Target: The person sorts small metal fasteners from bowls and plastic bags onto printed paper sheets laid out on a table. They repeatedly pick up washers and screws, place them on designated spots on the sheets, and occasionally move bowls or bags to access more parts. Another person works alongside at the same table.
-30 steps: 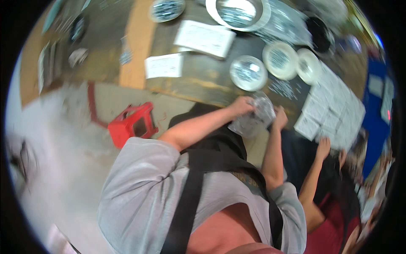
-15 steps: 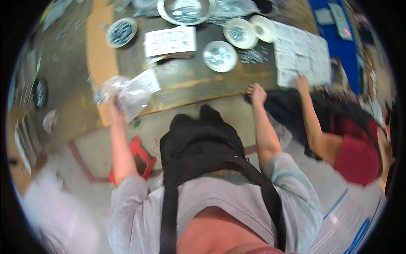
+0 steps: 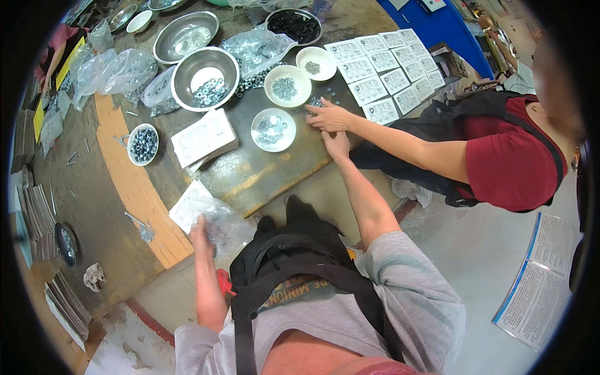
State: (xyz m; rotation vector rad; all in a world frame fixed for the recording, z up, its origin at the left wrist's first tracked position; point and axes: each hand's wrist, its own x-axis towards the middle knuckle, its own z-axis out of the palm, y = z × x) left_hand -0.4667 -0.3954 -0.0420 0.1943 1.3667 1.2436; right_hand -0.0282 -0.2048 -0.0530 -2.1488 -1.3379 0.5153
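Note:
My left hand [image 3: 200,236] is closed on a clear plastic bag [image 3: 230,226] at the table's front edge. Behind the bag, a white printed card [image 3: 189,205] lies on the table, partly covered. My right hand [image 3: 337,145] rests at the front edge farther right with its fingers curled; whether anything is in them is hidden. Just beyond it, a co-worker's hand [image 3: 329,117] reaches over loose small metal parts [image 3: 326,100]. Left of my right hand stands a white bowl [image 3: 273,130] holding small shiny parts.
Two white bowls of hardware [image 3: 286,86] [image 3: 315,63] and a steel bowl of washers [image 3: 206,80] stand farther back. A stack of printed cards [image 3: 205,139] lies left of centre, near a bowl of dark nuts [image 3: 143,145]. Printed sheets [image 3: 375,65] spread at the right, beside the co-worker.
The view has turned, showing more of the table. The co-worker's hand has moved from the printed sheets to the loose parts beside my right hand. My left hand still holds the bag.

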